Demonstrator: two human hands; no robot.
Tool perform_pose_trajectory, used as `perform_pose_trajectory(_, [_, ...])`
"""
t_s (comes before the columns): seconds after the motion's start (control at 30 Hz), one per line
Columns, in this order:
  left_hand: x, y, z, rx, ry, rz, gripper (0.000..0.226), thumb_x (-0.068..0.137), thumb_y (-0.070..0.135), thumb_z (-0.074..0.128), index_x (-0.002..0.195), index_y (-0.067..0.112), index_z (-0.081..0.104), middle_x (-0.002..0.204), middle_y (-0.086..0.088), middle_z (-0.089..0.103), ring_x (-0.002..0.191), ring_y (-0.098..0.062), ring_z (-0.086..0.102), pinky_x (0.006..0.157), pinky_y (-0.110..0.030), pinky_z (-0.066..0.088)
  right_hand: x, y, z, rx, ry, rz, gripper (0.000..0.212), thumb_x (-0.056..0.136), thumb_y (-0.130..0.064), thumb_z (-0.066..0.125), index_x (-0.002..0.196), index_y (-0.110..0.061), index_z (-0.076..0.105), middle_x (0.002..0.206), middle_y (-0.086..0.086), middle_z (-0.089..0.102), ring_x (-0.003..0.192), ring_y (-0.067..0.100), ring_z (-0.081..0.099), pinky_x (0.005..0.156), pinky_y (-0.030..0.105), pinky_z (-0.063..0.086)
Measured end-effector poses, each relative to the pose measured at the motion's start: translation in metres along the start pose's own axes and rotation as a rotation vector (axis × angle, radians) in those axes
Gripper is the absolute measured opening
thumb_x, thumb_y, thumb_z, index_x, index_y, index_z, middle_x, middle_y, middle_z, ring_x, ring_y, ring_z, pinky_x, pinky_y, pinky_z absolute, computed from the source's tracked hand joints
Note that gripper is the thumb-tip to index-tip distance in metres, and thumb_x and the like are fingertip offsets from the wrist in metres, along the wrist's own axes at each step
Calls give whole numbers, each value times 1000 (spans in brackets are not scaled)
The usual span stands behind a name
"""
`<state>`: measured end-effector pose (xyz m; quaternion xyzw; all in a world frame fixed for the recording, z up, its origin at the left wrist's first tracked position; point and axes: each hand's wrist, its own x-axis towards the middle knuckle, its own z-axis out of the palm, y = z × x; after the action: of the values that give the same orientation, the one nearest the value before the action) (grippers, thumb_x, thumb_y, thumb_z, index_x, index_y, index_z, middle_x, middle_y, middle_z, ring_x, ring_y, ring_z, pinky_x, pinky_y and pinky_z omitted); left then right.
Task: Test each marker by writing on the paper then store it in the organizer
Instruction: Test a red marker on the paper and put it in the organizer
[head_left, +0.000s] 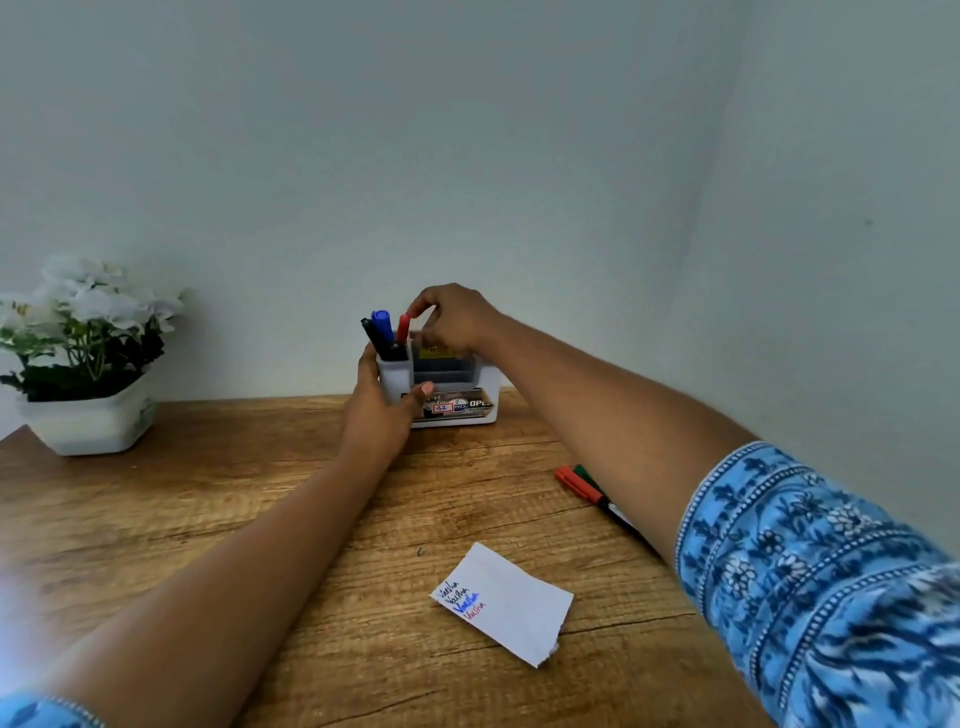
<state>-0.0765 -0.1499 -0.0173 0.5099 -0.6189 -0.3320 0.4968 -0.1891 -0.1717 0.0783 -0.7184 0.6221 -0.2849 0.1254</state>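
A white organizer (470, 384) stands at the back of the wooden table (208, 519) against the wall. Its tall left cup holds a black marker (371, 338), a blue marker (383, 325) and a red marker (402, 328). My left hand (376, 410) grips the cup from the left and front. My right hand (457, 319) pinches the red marker's cap at its top, with the marker standing in the cup. A small white paper (511, 603) with black, blue and red writing lies near the front. A second red marker (576, 484) and a green marker (589, 477) lie on the table, partly behind my right forearm.
A white pot of white flowers (83, 358) stands at the table's back left corner. Pale walls close in behind and to the right of the organizer. A blue patterned sleeve (821, 582) covers my right upper arm.
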Motion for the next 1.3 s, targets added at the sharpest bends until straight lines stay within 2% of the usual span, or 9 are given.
perform_pose_trajectory(0.07, [-1, 1, -1, -11, -9, 0, 80, 89, 22, 68, 152, 24, 18, 146, -6, 48, 129, -30, 51, 104, -47, 44, -9, 5, -11, -12, 23, -15, 35, 79, -8, 70, 112, -15, 62, 109, 9, 62, 92, 20, 62, 80, 31, 51])
perform_pose_trajectory(0.17, [-5, 2, -3, -22, -19, -15, 79, 90, 20, 67, 152, 23, 19, 146, -5, 48, 130, -29, 50, 104, -45, 43, -34, 10, -28, -2, 34, -18, 29, 78, -8, 71, 107, -11, 66, 90, 3, 63, 74, 13, 59, 72, 28, 48])
perform_pose_trajectory(0.3, [-15, 3, -9, 43, -68, -53, 78, 91, 18, 66, 153, 20, 19, 152, -7, 41, 135, -28, 45, 106, -42, 41, -86, 14, -37, -25, 86, -54, 20, 78, -12, 72, 97, -15, 68, 87, -2, 63, 84, 16, 61, 77, 33, 50])
perform_pose_trajectory(0.5, [-49, 6, -29, 138, -161, -129, 75, 88, 26, 70, 151, 19, 28, 152, -5, 40, 136, -25, 42, 108, -38, 37, -162, 25, -51, -124, 30, -17, 14, 77, -24, 73, 91, -23, 69, 75, -15, 60, 74, 1, 57, 66, 23, 44])
perform_pose_trajectory(0.63, [-88, 10, -49, 212, -252, -47, 59, 89, 27, 69, 142, 26, 43, 141, 1, 52, 123, -16, 50, 98, -29, 38, -192, 44, -57, -257, 22, 66, 7, 78, -25, 71, 84, -25, 68, 76, -11, 63, 79, 9, 61, 73, 29, 48])
perform_pose_trajectory(0.77, [-120, 9, -71, 223, -561, 80, 37, 81, 36, 71, 114, 47, 58, 128, 17, 59, 122, -2, 53, 108, -25, 36, -209, 64, -56, -395, 3, 141, 7, 77, -26, 71, 82, -24, 69, 76, -11, 58, 80, 13, 59, 69, 30, 47])
perform_pose_trajectory(0.9, [-135, 13, -82, 365, -796, 196, 42, 75, 53, 62, 117, 54, 59, 130, 35, 52, 122, 16, 44, 102, -10, 32, -222, 73, -55, -480, -56, 221, 16, 75, -37, 73, 83, -25, 69, 83, -11, 58, 84, 12, 56, 65, 27, 42])
perform_pose_trajectory(1.13, [-134, 17, -75, 567, -853, 328, 32, 85, 56, 53, 117, 61, 53, 134, 43, 34, 132, 9, 32, 114, -27, 27, -223, 66, -43, -537, -93, 269, 18, 76, -41, 70, 83, -25, 69, 92, -4, 67, 85, 14, 60, 68, 29, 48])
perform_pose_trajectory(1.3, [-136, 17, -77, 569, -825, 340, 72, 51, 100, 29, 116, 70, 42, 132, 44, 35, 130, 7, 36, 112, -28, 32, -228, 47, -34, -384, -42, 106, 10, 75, -35, 67, 77, -26, 63, 71, -10, 61, 68, 8, 56, 54, 24, 38])
